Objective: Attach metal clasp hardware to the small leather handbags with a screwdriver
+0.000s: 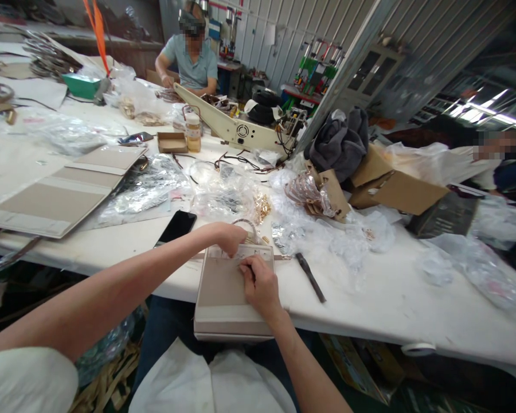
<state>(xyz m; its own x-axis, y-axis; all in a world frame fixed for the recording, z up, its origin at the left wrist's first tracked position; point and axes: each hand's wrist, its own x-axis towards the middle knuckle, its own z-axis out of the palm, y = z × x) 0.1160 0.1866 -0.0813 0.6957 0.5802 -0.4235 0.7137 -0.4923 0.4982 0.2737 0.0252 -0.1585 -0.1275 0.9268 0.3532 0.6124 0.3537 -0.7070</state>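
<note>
A beige bag (223,292) with a pale band lies against the white table's near edge (370,312), partly over my lap. My left hand (229,236) is curled shut on the bag's top edge, next to a thin curved handle. My right hand (260,284) rests on the bag's upper right part, its fingers pinched together on something I cannot make out. Small gold metal fittings (262,207) lie just beyond the bag.
A black phone (177,226) lies left of the bag and a dark flat tool (310,277) to its right. Flat beige bag panels (64,192), plastic bags, open cardboard boxes (395,186) and a cream machine (232,126) crowd the table. A person sits at the far side, another at the right.
</note>
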